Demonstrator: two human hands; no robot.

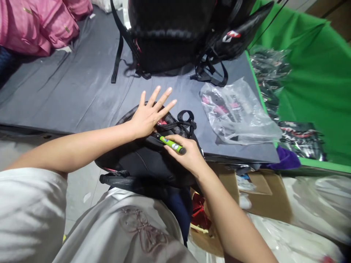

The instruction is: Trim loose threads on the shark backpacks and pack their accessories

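A black backpack lies at the table's near edge, against my body. Across its top, my left hand is spread with the fingers stretched out and nothing in them. My right hand is closed around a green-handled tool with a black end. The tool's thin dark tip points toward the bag just below my left palm, and its exact kind cannot be made out. A black strap loop stands up from the bag to the right of my left hand. Part of the bag's top is hidden under that hand.
Larger black bags stand at the back of the grey table. Pink bags sit far left. A clear plastic bag lies on the right, beside a green-lined bin holding wrapped items. Cardboard is below.
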